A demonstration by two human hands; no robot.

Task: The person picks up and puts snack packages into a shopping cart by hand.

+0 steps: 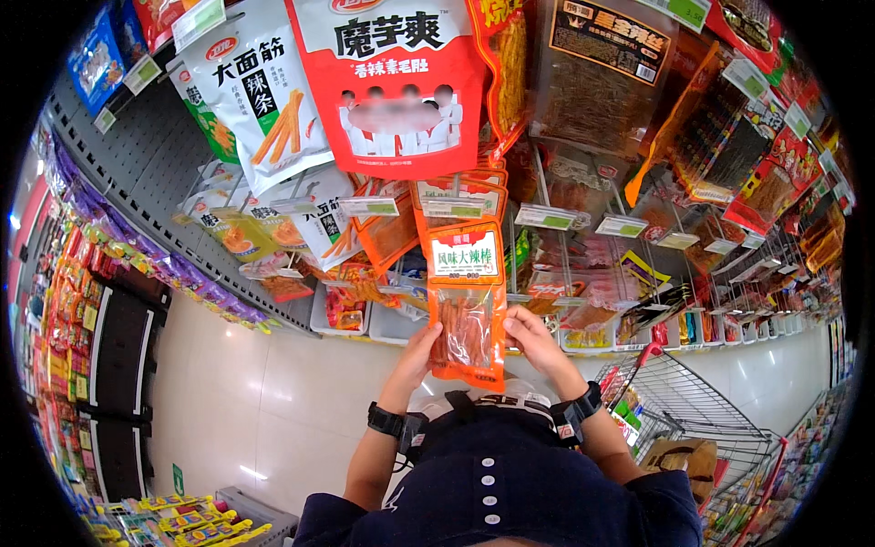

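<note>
An orange snack packet with a clear window and reddish-brown sticks inside is held upright between my two hands. My left hand grips its left edge low down. Opposite it, my right hand pinches the right edge. The packet's top overlaps a price tag on a shelf hook, and similar orange packets hang just behind. Higher up, a large red and white snack bag hangs beside a white snack bag. Whether the held packet is fully off its hook I cannot tell.
A wire shopping cart with a brown bag stands close on my right. White bins line the bottom of the rack. Grey perforated panel shows at left. Pale floor tiles lie to my left, with a display of yellow packets behind.
</note>
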